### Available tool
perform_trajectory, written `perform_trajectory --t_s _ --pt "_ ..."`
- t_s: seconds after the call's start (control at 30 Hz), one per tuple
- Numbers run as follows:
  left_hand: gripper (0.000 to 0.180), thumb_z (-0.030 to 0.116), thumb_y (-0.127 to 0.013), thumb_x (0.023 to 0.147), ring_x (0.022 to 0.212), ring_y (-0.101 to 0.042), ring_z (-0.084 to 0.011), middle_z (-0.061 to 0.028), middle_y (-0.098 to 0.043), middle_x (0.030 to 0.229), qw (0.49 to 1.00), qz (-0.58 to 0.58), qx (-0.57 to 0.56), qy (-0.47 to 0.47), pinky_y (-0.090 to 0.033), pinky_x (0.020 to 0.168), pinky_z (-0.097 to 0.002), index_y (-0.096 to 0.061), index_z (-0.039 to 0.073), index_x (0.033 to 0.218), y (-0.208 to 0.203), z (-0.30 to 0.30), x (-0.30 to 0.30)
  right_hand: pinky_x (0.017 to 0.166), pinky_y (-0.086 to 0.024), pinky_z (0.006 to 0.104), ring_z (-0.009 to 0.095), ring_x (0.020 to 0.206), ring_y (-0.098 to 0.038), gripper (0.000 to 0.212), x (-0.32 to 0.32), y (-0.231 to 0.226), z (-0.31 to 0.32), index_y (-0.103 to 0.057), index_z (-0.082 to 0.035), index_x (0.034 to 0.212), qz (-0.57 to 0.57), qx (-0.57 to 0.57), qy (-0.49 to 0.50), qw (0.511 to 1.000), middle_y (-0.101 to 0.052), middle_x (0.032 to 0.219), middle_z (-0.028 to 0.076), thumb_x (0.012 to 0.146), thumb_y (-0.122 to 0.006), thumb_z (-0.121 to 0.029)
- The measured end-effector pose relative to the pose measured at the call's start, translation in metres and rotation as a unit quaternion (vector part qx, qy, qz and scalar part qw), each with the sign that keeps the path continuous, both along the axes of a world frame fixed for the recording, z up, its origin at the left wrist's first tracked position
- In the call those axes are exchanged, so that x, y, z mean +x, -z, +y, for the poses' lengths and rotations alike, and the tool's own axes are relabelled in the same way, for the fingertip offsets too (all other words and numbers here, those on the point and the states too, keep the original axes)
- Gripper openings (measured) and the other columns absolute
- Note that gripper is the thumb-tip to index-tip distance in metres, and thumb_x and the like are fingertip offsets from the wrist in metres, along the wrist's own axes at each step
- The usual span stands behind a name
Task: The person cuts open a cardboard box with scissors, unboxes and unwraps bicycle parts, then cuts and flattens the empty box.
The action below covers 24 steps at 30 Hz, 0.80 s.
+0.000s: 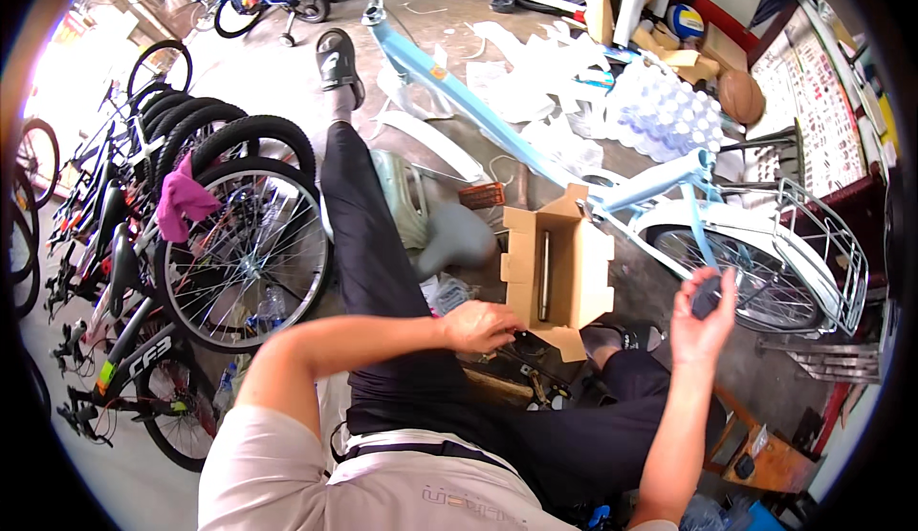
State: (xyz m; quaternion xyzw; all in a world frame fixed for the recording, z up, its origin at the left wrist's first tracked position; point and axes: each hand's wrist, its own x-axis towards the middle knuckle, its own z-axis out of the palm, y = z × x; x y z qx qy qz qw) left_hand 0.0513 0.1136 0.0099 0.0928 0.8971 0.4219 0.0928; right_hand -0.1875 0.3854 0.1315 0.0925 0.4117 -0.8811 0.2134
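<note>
My right hand is raised on the right beside the light blue bicycle frame, its fingers closed round a small black block-like piece whose kind I cannot make out. At the near left side of an open cardboard box is my left hand, fingers curled together; whatever they may hold is hidden. Upright inside the box stands a shiny metal tube. The frame slants across the floor, and its rear wheel sits under a white mudguard and wire rack.
Bicycles and a loose wheel with a pink cloth crowd the left. A grey saddle and white curved mudguard lie near my outstretched leg. Wrapping, bubble wrap and a basketball lie beyond. Tools lie between my legs.
</note>
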Motion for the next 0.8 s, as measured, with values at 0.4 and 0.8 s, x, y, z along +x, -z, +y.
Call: perform_trajectory --t_s 0.4,0.8 --pt "0.043 0.049 -0.066 0.091 0.098 -0.069 -0.0331 -0.0153 -0.069 0.102 0.904 -0.006 -0.308 -0.297 -0.056 0.082 -0.0471 -0.067 0.007 0.098 0.005 -0.183 -0.155 0.047 -0.036 0.0197 0.008 0.063 -0.059 0.021 -0.048 -0.013 0.093 -0.066 -0.009 0.1 0.105 0.333 0.066 0.935 -0.065 0.081 0.001 0.099 -0.067 -0.03" --pt "0.08 0.04 -0.079 0.078 0.123 -0.05 -0.0334 -0.0153 -0.06 0.119 0.87 0.022 -0.462 -0.168 -0.033 0.11 -0.0533 -0.05 -0.004 0.139 0.072 -0.022 -0.157 0.069 -0.053 0.0324 0.022 0.074 -0.071 0.014 -0.001 -0.037 -0.009 -0.069 0.0 0.091 0.424 0.497 -0.26 0.711 -0.072 0.081 0.011 0.088 -0.076 -0.012"
